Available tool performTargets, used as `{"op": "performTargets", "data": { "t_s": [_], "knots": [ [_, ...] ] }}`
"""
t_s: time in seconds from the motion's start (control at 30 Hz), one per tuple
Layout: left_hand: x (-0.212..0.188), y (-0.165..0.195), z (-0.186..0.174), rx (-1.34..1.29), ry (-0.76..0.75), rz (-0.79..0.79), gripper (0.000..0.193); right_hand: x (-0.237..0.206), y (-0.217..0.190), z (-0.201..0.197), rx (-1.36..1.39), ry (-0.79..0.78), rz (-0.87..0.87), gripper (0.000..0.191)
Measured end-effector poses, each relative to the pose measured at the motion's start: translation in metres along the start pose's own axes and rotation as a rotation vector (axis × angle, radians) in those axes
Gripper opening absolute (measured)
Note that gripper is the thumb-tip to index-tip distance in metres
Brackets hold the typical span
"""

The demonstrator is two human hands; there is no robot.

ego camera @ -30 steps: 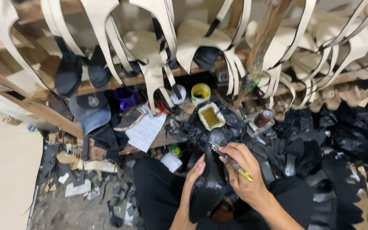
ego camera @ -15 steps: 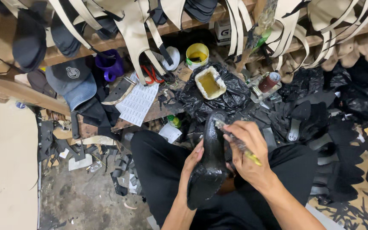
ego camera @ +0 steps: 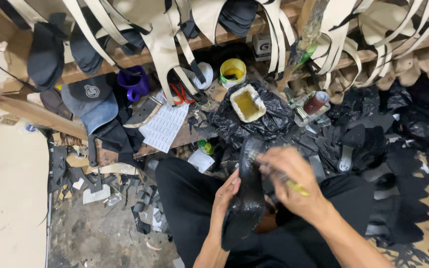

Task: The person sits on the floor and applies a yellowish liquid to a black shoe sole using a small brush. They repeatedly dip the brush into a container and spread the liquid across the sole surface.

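The left hand (ego camera: pixel 227 193) holds a black shoe piece (ego camera: pixel 247 198) over the person's lap. The right hand (ego camera: pixel 289 181) is blurry and grips a yellow-handled brush (ego camera: pixel 294 186); its tip is hard to see. A tub of yellow glue (ego camera: pixel 248 103) sits near, on black plastic (ego camera: pixel 274 121).

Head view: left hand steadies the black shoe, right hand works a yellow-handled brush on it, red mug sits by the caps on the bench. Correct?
Not quite: the head view shows the mug by the caps is purple, not red. The rest holds: the left hand steadies the black shoe, and the right hand works a yellow-handled brush on it.
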State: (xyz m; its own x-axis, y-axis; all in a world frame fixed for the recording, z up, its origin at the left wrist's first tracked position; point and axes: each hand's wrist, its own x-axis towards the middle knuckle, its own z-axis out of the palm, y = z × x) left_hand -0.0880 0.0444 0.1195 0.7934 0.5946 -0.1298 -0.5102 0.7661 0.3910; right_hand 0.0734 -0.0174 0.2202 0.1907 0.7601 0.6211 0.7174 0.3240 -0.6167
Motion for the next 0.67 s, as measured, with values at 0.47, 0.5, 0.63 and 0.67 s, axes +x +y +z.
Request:
{"op": "performTargets", "data": {
  "t_s": [0.47,0.5,0.63,0.67],
  "knots": [
    [0.007,0.02,0.013,0.231,0.009,0.01,0.06,0.007,-0.007,-0.003,-0.014,0.029,0.053,0.029],
    [0.01,0.02,0.007,0.256,-0.014,0.007,0.059,0.008,-0.007,-0.004,-0.042,0.082,0.051,0.029],
    [0.028,0.005,-0.038,0.588,-0.078,0.125,0.065,0.009,-0.007,-0.002,-0.142,0.155,0.002,0.037],
    [0.033,-0.005,-0.054,0.612,-0.073,0.118,0.066,0.012,-0.006,0.0,-0.167,0.147,-0.029,0.041]
  ]
}}
